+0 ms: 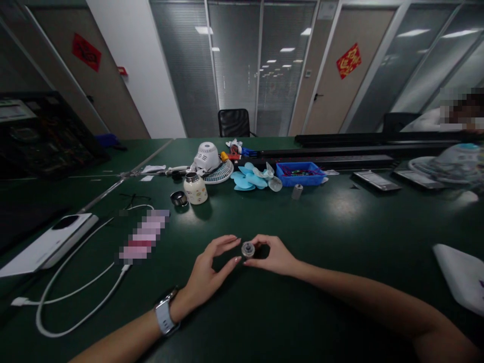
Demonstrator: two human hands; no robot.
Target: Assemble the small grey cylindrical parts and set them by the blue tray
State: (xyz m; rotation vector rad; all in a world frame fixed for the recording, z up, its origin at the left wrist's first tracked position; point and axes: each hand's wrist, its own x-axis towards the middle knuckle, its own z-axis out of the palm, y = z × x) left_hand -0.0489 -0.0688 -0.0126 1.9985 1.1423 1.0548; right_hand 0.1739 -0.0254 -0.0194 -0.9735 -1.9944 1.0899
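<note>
A small round metal motor (248,249) with a hub at its centre is at the middle of the green table. My right hand (275,254) grips it from the right between thumb and fingers. On its left side, my left hand (212,267) has thumb and fingers spread in a C shape, the tips close to the motor; whether they touch it I cannot tell. A watch (165,312) is on my left wrist. Farther back stand a grey metal cylinder (297,191) and light blue fan blades (247,177).
A cream bottle (195,188), a dark lid (179,198), a white fan housing (207,156) and a blue tray (300,174) with small parts stand beyond my hands. To the left lie a white box (70,237), a phone and a white cable (88,322). Another person sits far right.
</note>
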